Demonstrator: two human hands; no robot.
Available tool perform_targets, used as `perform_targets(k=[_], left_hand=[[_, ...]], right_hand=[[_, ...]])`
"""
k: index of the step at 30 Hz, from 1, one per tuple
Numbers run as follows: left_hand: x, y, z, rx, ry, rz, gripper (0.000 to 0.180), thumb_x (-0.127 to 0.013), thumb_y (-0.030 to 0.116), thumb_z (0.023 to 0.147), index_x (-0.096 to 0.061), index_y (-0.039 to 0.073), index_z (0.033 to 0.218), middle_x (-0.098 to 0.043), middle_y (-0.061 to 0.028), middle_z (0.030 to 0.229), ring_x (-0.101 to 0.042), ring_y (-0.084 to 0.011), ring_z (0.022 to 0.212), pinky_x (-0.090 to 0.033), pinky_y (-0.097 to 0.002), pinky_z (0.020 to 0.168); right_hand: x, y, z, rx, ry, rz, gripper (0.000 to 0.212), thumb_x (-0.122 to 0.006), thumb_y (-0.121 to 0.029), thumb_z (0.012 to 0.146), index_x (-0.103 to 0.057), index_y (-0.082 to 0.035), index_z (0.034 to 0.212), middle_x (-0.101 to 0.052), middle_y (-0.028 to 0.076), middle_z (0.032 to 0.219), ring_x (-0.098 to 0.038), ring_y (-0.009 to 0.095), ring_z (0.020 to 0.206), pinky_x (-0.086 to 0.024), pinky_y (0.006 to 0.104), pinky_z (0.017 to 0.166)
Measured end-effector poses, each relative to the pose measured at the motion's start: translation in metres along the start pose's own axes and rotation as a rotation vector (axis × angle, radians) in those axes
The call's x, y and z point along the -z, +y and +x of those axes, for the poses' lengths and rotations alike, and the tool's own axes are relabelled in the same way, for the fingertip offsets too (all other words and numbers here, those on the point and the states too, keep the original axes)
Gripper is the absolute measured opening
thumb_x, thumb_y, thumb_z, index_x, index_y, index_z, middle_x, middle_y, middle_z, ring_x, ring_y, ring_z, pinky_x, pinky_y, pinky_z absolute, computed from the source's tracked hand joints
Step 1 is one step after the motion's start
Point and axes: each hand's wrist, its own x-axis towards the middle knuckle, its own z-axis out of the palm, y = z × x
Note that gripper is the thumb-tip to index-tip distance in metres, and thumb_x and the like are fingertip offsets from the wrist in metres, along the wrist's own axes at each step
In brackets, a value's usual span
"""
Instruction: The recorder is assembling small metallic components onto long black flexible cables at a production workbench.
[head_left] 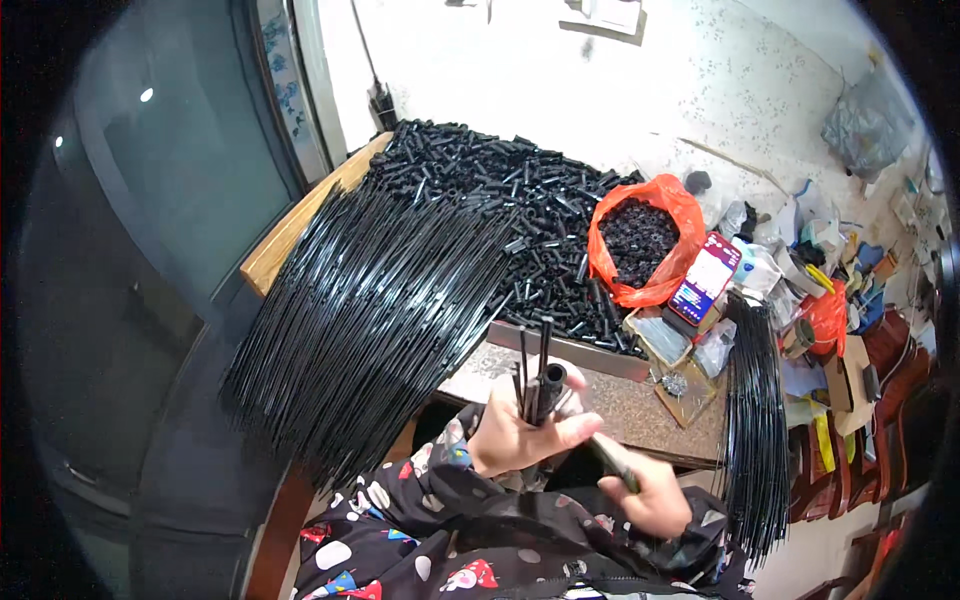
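My left hand (512,430) is closed around several thin black rods (523,350) and a short black tube (550,388), whose round open end faces up. Just to the right, my right hand (652,497) grips a tool with a dark greenish handle (618,464); its front end runs toward the left thumb and is blurred, so its kind is unclear. Both hands are above my lap, in front of the table edge. A large bundle of long black rods (360,310) lies to the left. Behind it a heap of short black tubes (530,185) covers the table.
An open red bag (697,208) of small black parts stands among the tubes. Next to it a phone (706,280) leans upright. Small metal pieces (675,383) lie on a tray. More black rods (757,430) hang over the table's right side, beside cluttered goods and chairs (890,390).
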Motion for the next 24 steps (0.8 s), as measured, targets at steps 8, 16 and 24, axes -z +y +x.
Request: perform_targets(k=[8,16,24], left_hand=[[0.021,-0.035,-0.019,-0.102,0.000,-0.083,0.023,-0.060,0.018,0.066,-0.051,0.002,0.079,-0.046,0.0036,0.057,-0.040,-0.0035,0.051,-0.030,-0.0154,0.048],[0.049,-0.029,-0.010,-0.172,-0.081,-0.234,0.023,-0.054,0.019,0.069,-0.037,0.006,0.063,-0.038,0.0003,0.046,-0.035,-0.0072,0.037,-0.033,-0.0197,0.037],[0.078,0.021,0.005,-0.409,0.231,-1.269,0.030,-0.045,0.027,0.076,-0.028,0.009,0.058,-0.027,0.0017,0.049,-0.030,-0.0076,0.045,-0.035,-0.0219,0.054]], right_hand=[[-0.007,0.091,-0.012,-0.362,0.330,-0.684,0.035,-0.053,-0.033,0.066,-0.046,0.000,0.075,-0.043,0.012,0.074,-0.046,0.027,0.071,-0.039,0.0341,0.059],[-0.019,0.116,-0.019,-0.392,0.411,-0.822,0.035,-0.055,-0.030,0.063,-0.045,-0.001,0.080,-0.042,0.010,0.077,-0.042,0.025,0.077,-0.036,0.0333,0.063],[0.004,0.104,-0.018,-0.023,0.382,-0.060,0.061,-0.063,-0.022,0.058,-0.033,-0.002,0.107,-0.040,0.012,0.095,-0.041,0.025,0.088,-0.032,0.0332,0.079]])
